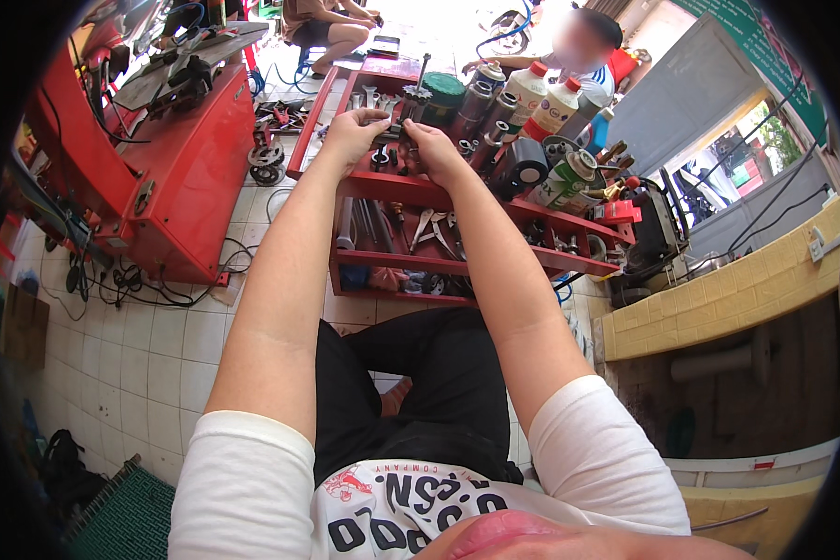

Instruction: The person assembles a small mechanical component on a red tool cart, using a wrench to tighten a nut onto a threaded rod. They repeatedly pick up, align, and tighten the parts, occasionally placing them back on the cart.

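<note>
Metal part (392, 133), dark and small, between two bare hands over the top tray of a red tool cart (397, 192); too indistinct for a more exact name. Left hand (355, 138) gripping it from the left, fingers bent; right hand (433, 151) gripping it from the opposite side, thumb toward the middle, far fingers partly hidden. Just beyond the right fingertips, a toothed metal wheel (417, 93) with an upright rod (425, 67). In the tray beyond the left hand, wrenches (371, 96). To the right, packed close along the cart, a dark green tub (443, 91), grey spray cans (473, 105), white bottles (530, 89) with red caps and a green-and-white can (567, 179). On the shelf below, between the forearms, pliers (429, 227). To the left, on the pale tiled floor (196, 345), a red machine (173, 201) with black cables (173, 299) at its foot. Beyond the cart, a person (595, 82) in a white top; farther off, another person (322, 33) in dark shorts. At lower left, a green woven mat (126, 518).
</note>
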Demonstrator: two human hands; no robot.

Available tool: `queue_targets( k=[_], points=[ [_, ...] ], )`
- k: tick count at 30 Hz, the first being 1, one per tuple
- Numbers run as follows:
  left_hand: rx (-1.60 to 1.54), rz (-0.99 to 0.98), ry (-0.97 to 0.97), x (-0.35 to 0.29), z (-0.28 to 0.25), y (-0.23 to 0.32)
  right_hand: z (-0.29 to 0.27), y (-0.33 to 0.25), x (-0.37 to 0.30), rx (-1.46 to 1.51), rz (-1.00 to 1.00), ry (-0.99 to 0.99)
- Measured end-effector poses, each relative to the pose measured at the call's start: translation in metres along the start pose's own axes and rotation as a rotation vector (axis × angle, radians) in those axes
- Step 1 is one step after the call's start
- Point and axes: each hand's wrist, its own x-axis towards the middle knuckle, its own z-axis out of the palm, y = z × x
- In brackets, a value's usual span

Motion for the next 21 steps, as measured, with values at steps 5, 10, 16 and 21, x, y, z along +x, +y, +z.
queue_targets(
  k=[5,10,16,21],
  points=[
    [0.051,0.040,0.076,0.002,0.001,-0.004,0.001,-0.005,-0.003,0.005,0.051,0.057],
    [0.071,0.058,0.101,0.005,-0.001,-0.010,0.002,-0.002,0.000,-0.028,0.023,0.110],
    [0.044,0.048,0.084,0.004,0.002,-0.008,-0.003,0.003,0.005,-0.050,-0.018,0.115],
    [0.087,0.066,0.093,-0.001,0.000,-0.002,0.010,-0.007,-0.005,-0.069,0.052,0.199]
  ],
)
